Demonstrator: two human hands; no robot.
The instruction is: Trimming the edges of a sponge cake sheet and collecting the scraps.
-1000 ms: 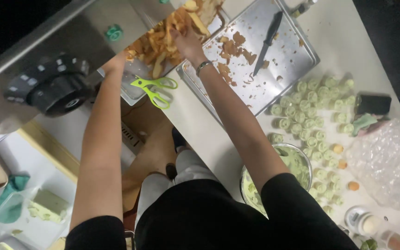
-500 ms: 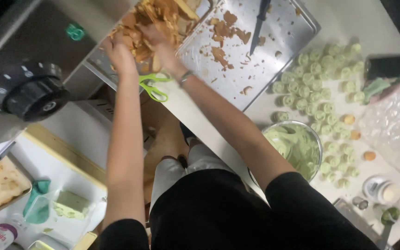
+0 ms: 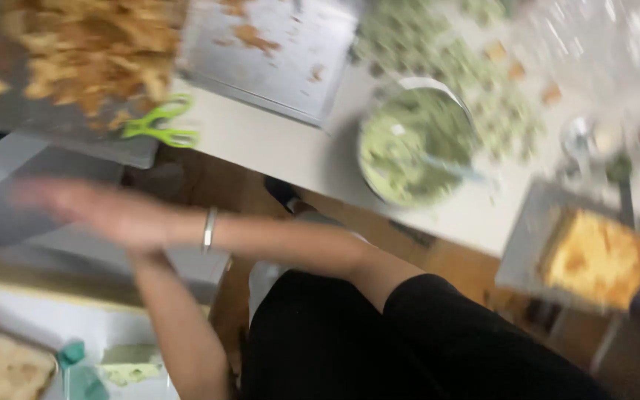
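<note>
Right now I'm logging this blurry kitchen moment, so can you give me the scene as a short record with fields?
view: head camera looking down, heavily motion-blurred
right hand: empty, flat, held out over the gap beside the counter; bracelet on wrist
left hand: hidden behind the right wrist; only the forearm shows
nearest thing: green scissors at the counter edge
tray of orange-brown peelings: upper left
metal tray: a few scraps on it
bowl of green mash: on the white counter

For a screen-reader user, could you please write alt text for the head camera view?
A blurred look down at a person in black whose right hand, with a bracelet at the wrist, sweeps out empty over the counter edge; the left hand is hidden. Above lie green scissors, a tray of brown scraps and a bowl of green mash.
</note>
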